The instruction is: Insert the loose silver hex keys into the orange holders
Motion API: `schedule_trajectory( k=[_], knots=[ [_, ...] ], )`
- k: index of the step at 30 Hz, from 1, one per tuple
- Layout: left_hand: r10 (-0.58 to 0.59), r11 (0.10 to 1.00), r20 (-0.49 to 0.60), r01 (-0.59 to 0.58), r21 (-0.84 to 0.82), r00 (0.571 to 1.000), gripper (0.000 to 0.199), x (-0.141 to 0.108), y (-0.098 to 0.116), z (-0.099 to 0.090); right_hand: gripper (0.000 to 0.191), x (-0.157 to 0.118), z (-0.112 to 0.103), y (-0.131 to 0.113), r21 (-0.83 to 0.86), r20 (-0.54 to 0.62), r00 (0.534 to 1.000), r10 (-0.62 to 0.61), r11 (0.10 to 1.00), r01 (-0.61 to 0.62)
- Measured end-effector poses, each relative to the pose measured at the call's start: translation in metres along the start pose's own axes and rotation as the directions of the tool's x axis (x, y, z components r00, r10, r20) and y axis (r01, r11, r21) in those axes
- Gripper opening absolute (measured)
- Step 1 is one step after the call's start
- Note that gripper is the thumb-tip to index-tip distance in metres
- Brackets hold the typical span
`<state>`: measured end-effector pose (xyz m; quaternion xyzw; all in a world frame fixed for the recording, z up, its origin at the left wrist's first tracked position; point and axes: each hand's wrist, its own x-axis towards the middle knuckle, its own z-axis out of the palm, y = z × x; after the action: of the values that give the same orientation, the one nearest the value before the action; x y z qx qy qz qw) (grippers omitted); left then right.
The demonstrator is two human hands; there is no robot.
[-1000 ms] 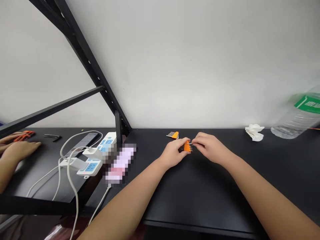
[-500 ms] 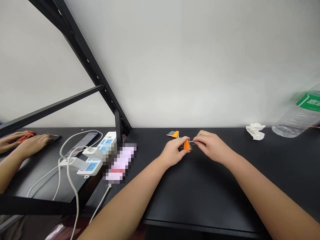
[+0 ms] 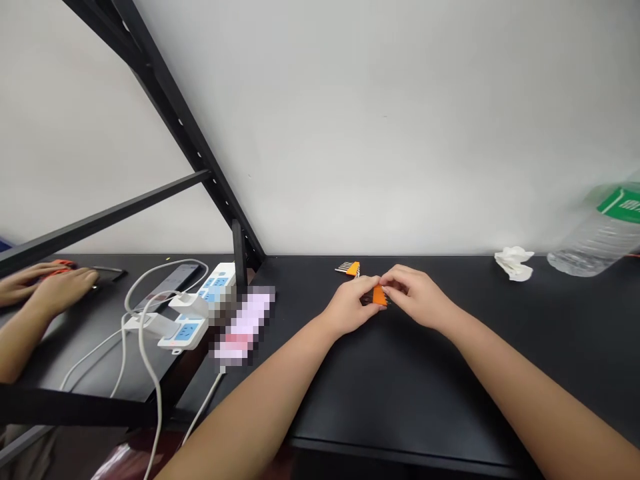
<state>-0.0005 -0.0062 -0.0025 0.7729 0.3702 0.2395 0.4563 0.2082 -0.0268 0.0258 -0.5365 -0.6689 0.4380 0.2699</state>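
Two hands meet near the back of a black desk (image 3: pixel 425 400) in the head view. The person's left hand (image 3: pixel 350 307) and right hand (image 3: pixel 417 297) close around a small orange hex key holder (image 3: pixel 380 296), which lies between them. The step in hand appears to be this two-handed work on the holder. Its metal keys are mostly hidden, so their exact position cannot be told. The fingers (image 3: pixel 393 280) of the right hand are pressed together and seem to pinch the holder from above, and the left fingers curl against it from the other side.

A second orange hex key set (image 3: pixel 353 269) lies just behind the hands. To the right are a crumpled tissue (image 3: pixel 514 264) and a clear plastic water bottle (image 3: pixel 595 233) on its side, with a green label (image 3: pixel 623 205); its white writing is too blurred to read.

At the left, a co-worker's hands (image 3: pixel 63 285) rest on a lower surface near a dark phone (image 3: pixel 107 271). White power strips with blue sockets (image 3: pixel 183 331) and white cables lie there, and a pixelated patch (image 3: pixel 245 327) hides one object. No brand can be read.
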Motion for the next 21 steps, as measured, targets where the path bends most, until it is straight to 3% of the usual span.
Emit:
schedule_trajectory(
  k=[2,5,8,10,13,16,18,21],
  knots=[
    [0.033,0.999,-0.039,-0.034,-0.023,0.999,0.042,0.001,0.0,0.0,0.017,0.002,0.005,0.004,0.265,0.006,0.99,0.139,0.955,-0.136],
    [0.053,0.997,-0.06,-0.057,-0.054,0.997,0.038,0.001,0.004,-0.002,0.032,0.005,0.012,0.016,0.567,0.094,0.961,0.259,0.78,-0.265],
    [0.04,0.997,-0.024,-0.041,-0.069,0.999,0.027,0.001,0.008,-0.003,0.042,0.006,0.018,0.023,0.663,0.17,0.946,0.276,0.678,-0.317],
    [0.034,0.998,-0.017,-0.035,-0.06,0.999,0.026,0.001,0.008,-0.003,0.044,0.007,0.02,0.024,0.661,0.187,0.945,0.269,0.676,-0.324],
    [0.031,0.999,-0.034,-0.032,-0.032,0.999,0.037,0.001,0.004,-0.003,0.041,0.007,0.016,0.024,0.499,0.119,0.954,0.276,0.814,-0.298],
    [0.0,1.0,-0.062,0.0,0.0,0.998,0.045,0.001,-0.004,-0.002,0.029,0.008,0.004,0.033,0.071,-0.019,0.985,0.173,0.983,-0.171],
    [-0.027,0.999,-0.073,0.03,0.03,0.997,0.049,0.001,-0.009,-0.002,0.018,0.007,-0.003,0.042,-0.218,0.006,0.996,0.086,0.972,-0.083],
    [-0.056,0.993,-0.084,0.065,0.098,0.995,0.056,0.0,-0.015,-0.001,0.014,0.006,-0.009,0.051,-0.449,0.125,0.985,0.122,0.892,-0.054]
  ],
)
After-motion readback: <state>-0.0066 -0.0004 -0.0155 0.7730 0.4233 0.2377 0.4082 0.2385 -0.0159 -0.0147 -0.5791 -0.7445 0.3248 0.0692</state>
